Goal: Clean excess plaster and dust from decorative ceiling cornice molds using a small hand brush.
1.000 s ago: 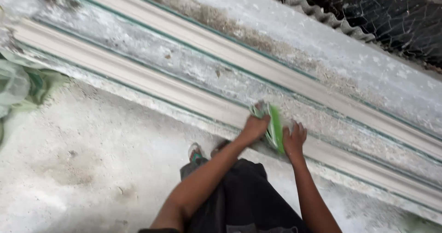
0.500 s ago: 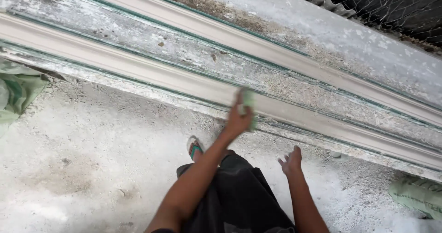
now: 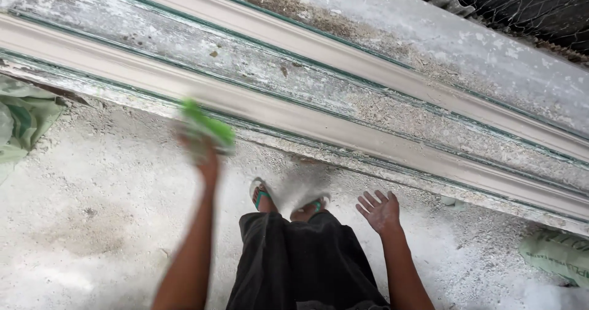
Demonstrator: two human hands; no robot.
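My left hand (image 3: 205,156) is blurred with motion and grips a bright green pad-like object (image 3: 205,126), held above the dusty floor just in front of a long pale moulded strip (image 3: 343,132). My right hand (image 3: 380,210) hangs empty with palm up and fingers spread, to the right of my feet. Both feet, in green-strapped sandals (image 3: 262,195), stand on white dust below the strip. I wear dark shorts.
Several long pale moulded strips with green edges (image 3: 392,58) run diagonally across the view. Green sacks lie at the left edge (image 3: 27,117) and lower right (image 3: 555,255). Wire mesh (image 3: 527,3) and corrugated sheet sit at top right. The floor is coated in white dust.
My left hand has swung left and off the strip with the green object. My right hand has let go of the strip, dropped back and turned palm up.
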